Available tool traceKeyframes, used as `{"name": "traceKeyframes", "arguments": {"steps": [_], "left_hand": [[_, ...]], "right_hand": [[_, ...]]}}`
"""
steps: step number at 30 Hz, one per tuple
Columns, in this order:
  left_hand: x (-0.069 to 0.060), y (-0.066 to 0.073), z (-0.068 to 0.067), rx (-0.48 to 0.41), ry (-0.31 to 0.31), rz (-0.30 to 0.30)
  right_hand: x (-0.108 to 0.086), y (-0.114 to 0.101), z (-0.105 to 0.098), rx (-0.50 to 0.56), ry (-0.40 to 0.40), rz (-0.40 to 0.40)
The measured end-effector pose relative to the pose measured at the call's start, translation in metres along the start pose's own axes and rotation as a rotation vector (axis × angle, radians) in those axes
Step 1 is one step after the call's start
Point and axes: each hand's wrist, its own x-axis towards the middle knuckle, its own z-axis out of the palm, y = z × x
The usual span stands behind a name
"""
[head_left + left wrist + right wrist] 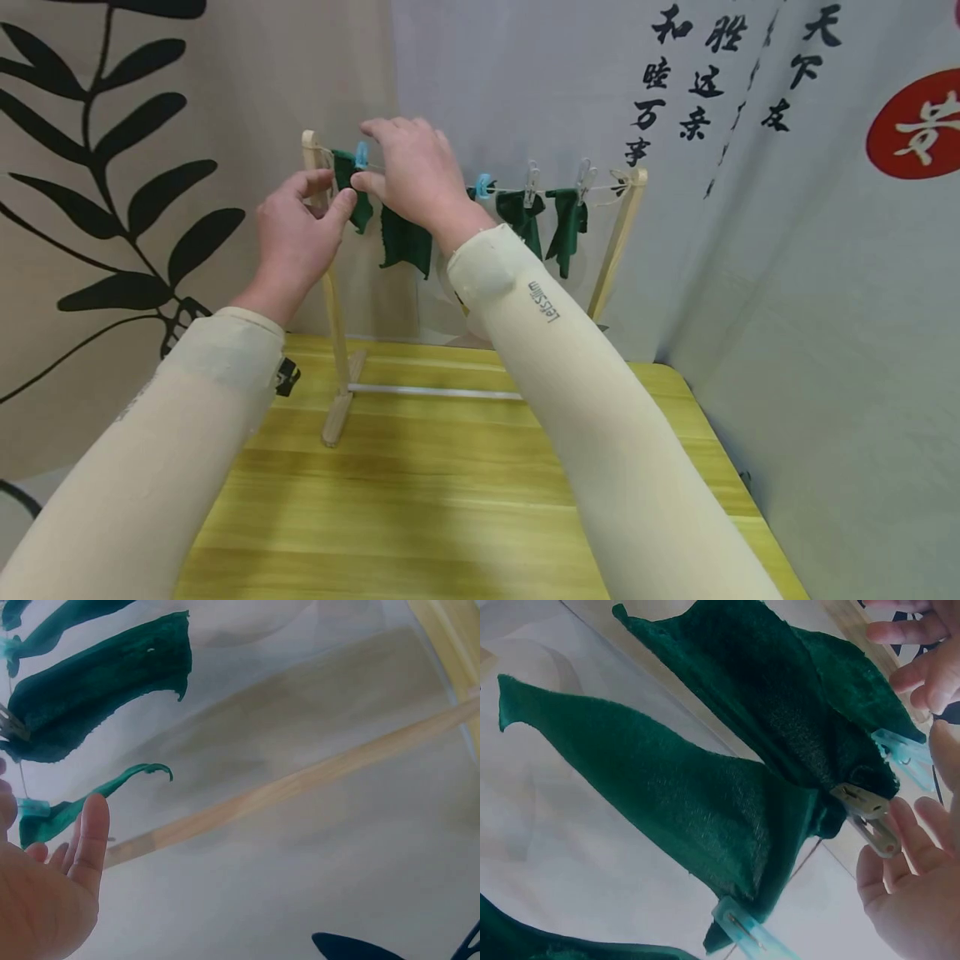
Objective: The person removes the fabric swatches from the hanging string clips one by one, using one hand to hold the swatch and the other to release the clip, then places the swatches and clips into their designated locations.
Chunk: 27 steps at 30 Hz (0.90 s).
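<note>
Green cloth pieces hang from a thin line, held by small clips. The left hand (pixel 298 233) is beside the leftmost cloth (pixel 362 213) and its blue clip (pixel 362 156), thumb and fingers apart. In the left wrist view the left hand (pixel 52 892) has relaxed fingers beside that narrow cloth (pixel 56 819). The right hand (pixel 422 177) is in front of the line, above the second cloth (pixel 407 243). In the right wrist view its fingers (pixel 922 847) lie loosely against or just behind a grey clip (pixel 862 801); contact is unclear. Neither hand visibly grips anything.
The line runs between two wooden posts, the right one (pixel 618 242) standing beyond several clipped cloths (pixel 522 218). A white bar (pixel 435 391) joins the stand low down, above the yellow wood-grain table (pixel 360 500). Behind hangs a pale backdrop (pixel 525 92) with dark writing and leaves.
</note>
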Motion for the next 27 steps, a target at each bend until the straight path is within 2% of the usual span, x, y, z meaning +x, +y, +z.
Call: {"name": "traceKeyframes", "arguments": {"steps": [12,27], "left_hand": [[0.0007,0.0017,0.0006,-0.005,-0.008,0.006],[0.0011,0.0032,-0.0007,-0.006,0.0,0.012]], "right_hand": [[0.0078,-0.0016,0.0021,0.021,-0.025,0.035],[0.0102,-0.0001,0.0068,0.046,0.006,-0.004]]}}
